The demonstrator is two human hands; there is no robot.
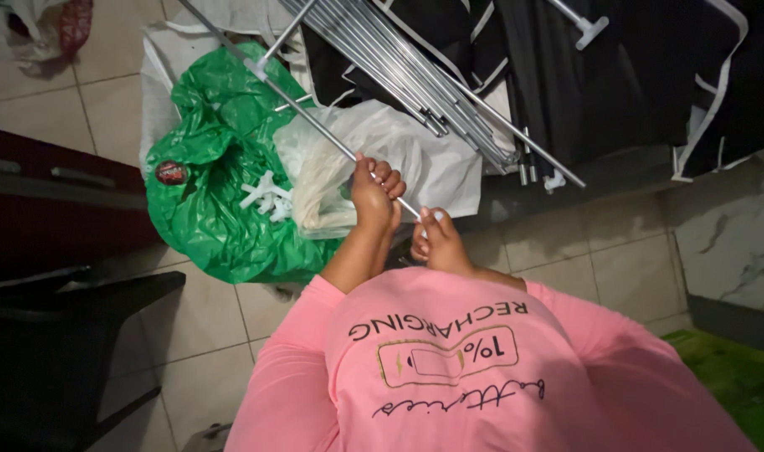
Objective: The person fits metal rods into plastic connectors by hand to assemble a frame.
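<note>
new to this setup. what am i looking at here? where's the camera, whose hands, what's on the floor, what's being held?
There is one picture, taken by a camera worn on a person's head and pointing down, so the pink shirt at the bottom is the wearer's own chest. No machine is involved: the work is done with two bare hands.

The left hand is closed around a thin metal rod that runs up and to the left. The right hand is at the rod's near end, pinching a small white piece there; whether it is attached to the rod is hard to tell.

On the tiled floor lie a green plastic bag with white plastic connectors on it, a pale plastic bag, a bundle of metal rods and black fabric with white trim.
</note>
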